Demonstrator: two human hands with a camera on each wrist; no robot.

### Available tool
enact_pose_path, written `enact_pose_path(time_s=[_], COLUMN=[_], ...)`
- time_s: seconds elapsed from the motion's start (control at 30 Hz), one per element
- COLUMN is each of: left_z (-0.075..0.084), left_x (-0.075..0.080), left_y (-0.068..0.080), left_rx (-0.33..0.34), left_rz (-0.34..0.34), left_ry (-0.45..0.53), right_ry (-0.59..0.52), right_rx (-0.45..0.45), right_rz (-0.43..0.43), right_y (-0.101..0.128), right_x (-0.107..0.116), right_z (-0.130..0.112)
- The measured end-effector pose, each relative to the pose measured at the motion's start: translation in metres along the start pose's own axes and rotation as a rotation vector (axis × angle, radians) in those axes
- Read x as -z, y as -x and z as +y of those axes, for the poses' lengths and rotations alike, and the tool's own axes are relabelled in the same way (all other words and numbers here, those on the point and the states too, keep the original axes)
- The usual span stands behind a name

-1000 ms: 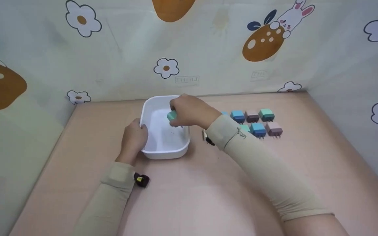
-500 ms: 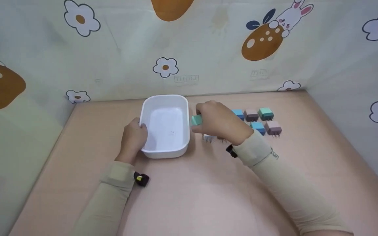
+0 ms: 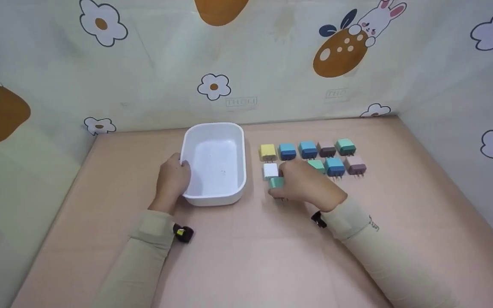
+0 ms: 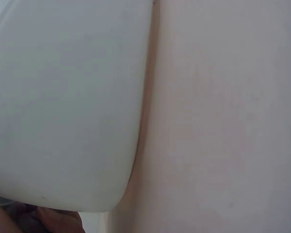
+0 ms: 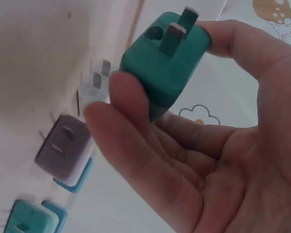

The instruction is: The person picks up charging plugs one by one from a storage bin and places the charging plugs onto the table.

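My right hand (image 3: 281, 190) pinches a dark green plug charger (image 3: 276, 183) low over the pink table, just in front of a white charger (image 3: 271, 170). In the right wrist view the green charger (image 5: 165, 65) sits between thumb and fingers with its two prongs pointing outward. My left hand (image 3: 177, 172) grips the left rim of a white tub (image 3: 229, 197), which shows nothing inside. The left wrist view is filled by the tub's wall (image 4: 63, 97) with my fingers (image 4: 53, 222) at the bottom.
Right of the tub, chargers lie in rows: yellow (image 3: 268, 151), blue (image 3: 287, 151), blue (image 3: 308, 149), mauve (image 3: 327, 149), green (image 3: 345, 146), then green (image 3: 316, 165), blue (image 3: 335, 167), pink (image 3: 355, 164). Patterned cloth walls (image 3: 246, 64) enclose the table.
My right hand carried the green charger out of the tub, rightward and toward me, down beside the rows. The left hand stayed on the tub's rim.
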State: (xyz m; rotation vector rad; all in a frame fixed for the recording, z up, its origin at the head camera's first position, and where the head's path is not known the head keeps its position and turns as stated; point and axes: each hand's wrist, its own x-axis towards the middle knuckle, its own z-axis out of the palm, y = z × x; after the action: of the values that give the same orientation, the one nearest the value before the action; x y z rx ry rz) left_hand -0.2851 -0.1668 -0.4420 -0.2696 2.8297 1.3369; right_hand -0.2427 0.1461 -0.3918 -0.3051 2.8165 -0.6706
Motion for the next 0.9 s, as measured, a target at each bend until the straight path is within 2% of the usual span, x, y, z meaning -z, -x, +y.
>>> enact_pose_path(time_s=[0.2, 0.4, 0.73, 0.9], left_z=[0.000, 0.001, -0.001, 0.000], left_x=[-0.003, 0.001, 0.002, 0.002], left_y=[0.000, 0.000, -0.001, -0.001], left_rx=[-0.005, 0.008, -0.005, 0.001], left_rz=[-0.004, -0.008, -0.004, -0.003], left_ry=[0.002, 0.010, -0.012, -0.008], right_ry=[-0.003, -0.017, 0.008, -0.011], right_rx=[-0.030, -0.044, 0.013, 0.008], right_rz=[-0.015, 0.009, 0.048, 0.048], right_y=[0.004, 0.003, -0.002, -0.002], right_x=[-0.010, -0.017, -0.030, -0.033], right_z=[-0.002, -0.009, -0.005, -0.004])
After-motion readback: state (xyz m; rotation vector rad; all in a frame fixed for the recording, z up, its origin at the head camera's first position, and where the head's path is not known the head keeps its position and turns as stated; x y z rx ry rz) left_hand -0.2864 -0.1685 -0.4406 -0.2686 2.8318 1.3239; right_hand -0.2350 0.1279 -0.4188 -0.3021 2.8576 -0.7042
